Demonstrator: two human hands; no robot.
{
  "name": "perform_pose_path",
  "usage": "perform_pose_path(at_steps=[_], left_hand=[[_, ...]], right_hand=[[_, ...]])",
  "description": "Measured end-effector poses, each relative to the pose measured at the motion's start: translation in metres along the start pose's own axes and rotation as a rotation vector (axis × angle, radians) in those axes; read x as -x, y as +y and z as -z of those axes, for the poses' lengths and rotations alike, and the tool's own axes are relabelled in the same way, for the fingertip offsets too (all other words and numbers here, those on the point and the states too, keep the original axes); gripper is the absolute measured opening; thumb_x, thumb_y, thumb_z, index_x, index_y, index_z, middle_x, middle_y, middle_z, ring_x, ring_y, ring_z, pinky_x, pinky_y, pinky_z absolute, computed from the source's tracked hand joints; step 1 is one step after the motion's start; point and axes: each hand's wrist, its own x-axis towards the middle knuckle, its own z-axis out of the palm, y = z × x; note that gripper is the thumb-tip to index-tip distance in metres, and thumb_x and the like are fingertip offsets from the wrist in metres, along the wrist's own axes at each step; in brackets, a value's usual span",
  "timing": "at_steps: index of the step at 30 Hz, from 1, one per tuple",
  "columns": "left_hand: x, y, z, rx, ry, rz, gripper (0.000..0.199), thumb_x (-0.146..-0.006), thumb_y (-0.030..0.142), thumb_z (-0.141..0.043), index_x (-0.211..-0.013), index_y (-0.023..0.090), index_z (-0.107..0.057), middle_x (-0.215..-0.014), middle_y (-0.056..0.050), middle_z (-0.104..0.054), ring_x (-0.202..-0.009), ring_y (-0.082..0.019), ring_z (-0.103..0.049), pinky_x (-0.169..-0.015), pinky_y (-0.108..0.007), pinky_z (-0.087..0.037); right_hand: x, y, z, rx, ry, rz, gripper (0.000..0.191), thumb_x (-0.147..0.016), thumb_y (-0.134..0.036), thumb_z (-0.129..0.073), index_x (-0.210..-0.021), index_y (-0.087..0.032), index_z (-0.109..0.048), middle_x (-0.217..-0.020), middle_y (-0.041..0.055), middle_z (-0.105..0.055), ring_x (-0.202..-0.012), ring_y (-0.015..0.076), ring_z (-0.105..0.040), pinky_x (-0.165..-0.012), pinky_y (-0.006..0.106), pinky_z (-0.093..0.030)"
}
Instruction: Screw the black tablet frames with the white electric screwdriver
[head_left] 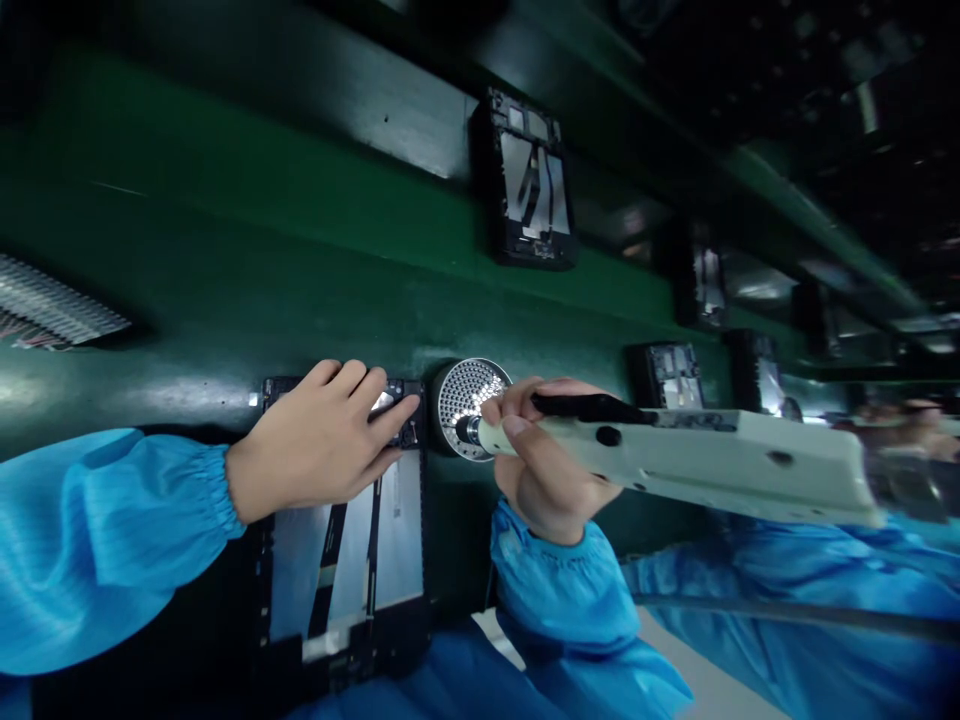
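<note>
My left hand [319, 440] lies palm down across the upper end of an opened phone-like device [397, 535], fingers apart and partly curled. Pale panels and dark ribbon cables show inside the device below that hand. In my right hand [551, 465] is a pale electric screwdriver [697, 455] with a black lever along its top. Its tip points left, over a round metal screw dish [465, 395] with a surface full of small holes. Whether the tip touches the dish I cannot tell. The dish stands just right of the device.
Another opened device [532, 185] rests on a dark strip at the back. More such devices [675, 375] line up to the right. A stack of ribbed pale strips [56, 305] lies at the left on the green bench [247, 270]. Blue-sleeved people's parts [810, 590] appear at the right.
</note>
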Motion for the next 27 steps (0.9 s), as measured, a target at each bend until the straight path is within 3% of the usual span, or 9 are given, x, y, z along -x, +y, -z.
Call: perform_pose_path(at_steps=[9,14,18,22,27], left_hand=[[0.002,0.000,-0.002,0.021,0.007,0.009,0.052,-0.105,0.043,-0.037,-0.144,0.013,-0.053,-0.121,-0.019,-0.061,-0.106,-0.033,-0.057,-0.084,-0.044,-0.047],[0.004,0.000,-0.004,0.031,0.036,0.014,0.052,-0.105,0.043,-0.037,-0.141,0.010,-0.055,-0.126,-0.020,-0.061,-0.109,-0.033,-0.057,-0.086,-0.043,-0.047],[0.005,-0.001,-0.004,0.033,0.056,0.006,0.052,-0.104,0.043,-0.039,-0.139,0.008,-0.056,-0.124,-0.020,-0.061,-0.105,-0.033,-0.058,-0.084,-0.043,-0.046],[0.004,-0.001,-0.004,0.045,0.063,0.012,0.051,-0.104,0.043,-0.041,-0.137,0.008,-0.057,-0.120,-0.020,-0.062,-0.102,-0.033,-0.059,-0.081,-0.043,-0.046],[0.005,0.000,-0.005,0.066,0.093,0.006,0.051,-0.104,0.041,-0.039,-0.137,0.006,-0.057,-0.119,-0.020,-0.063,-0.102,-0.034,-0.059,-0.081,-0.045,-0.046]], right_hand=[[0.001,0.004,0.001,-0.014,-0.024,0.027,0.025,-0.069,-0.005,-0.072,-0.086,-0.022,-0.071,-0.069,-0.0022,-0.056,-0.064,0.0139,-0.057,-0.055,0.028,-0.047],[-0.008,-0.023,0.000,-0.012,-0.122,0.096,0.035,-0.068,-0.001,-0.065,-0.096,-0.022,-0.073,-0.070,-0.0027,-0.056,-0.064,0.0123,-0.057,-0.054,0.027,-0.048],[-0.016,-0.043,-0.013,0.004,-0.213,0.145,0.040,-0.069,0.003,-0.063,-0.097,-0.023,-0.072,-0.075,-0.0027,-0.055,-0.064,0.0117,-0.056,-0.055,0.029,-0.049],[-0.016,-0.034,-0.030,-0.013,-0.320,0.102,0.038,-0.073,0.000,-0.065,-0.102,-0.024,-0.070,-0.077,-0.0022,-0.057,-0.067,0.0131,-0.057,-0.057,0.031,-0.050],[-0.012,-0.022,-0.038,-0.016,-0.280,0.070,0.030,-0.074,-0.003,-0.068,-0.095,-0.024,-0.071,-0.074,-0.0022,-0.056,-0.066,0.0137,-0.055,-0.056,0.031,-0.047]])
